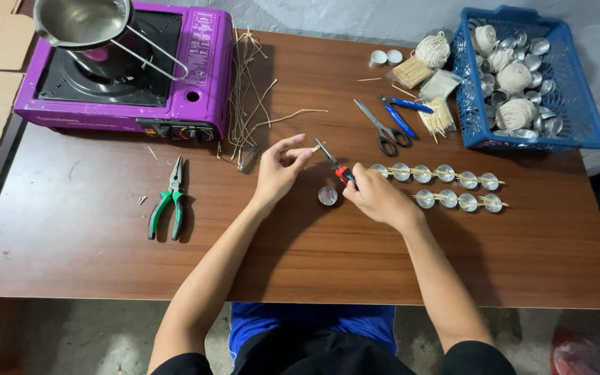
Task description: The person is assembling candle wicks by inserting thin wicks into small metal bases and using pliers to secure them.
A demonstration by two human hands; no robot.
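My right hand (pixel 378 198) grips small red-handled pliers (pixel 332 162), whose jaws point up and left toward a short pale wick stick (pixel 316 147). My left hand (pixel 279 169) pinches that stick between thumb and fingers, above the table. A small round metal cup (pixel 327 196) sits on the wood between my two hands. To the right lie two rows of metal cups (pixel 446 186) with thin sticks laid across them.
A purple portable stove (pixel 175 83) with a steel pot (pixel 85 24) stands at the back left, loose wicks (pixel 248 90) beside it. Green pliers (pixel 168 201) lie at the left. Scissors (pixel 381 128), blue pliers (pixel 403 114) and a blue basket (pixel 578 118) of cups and string are at the back right.
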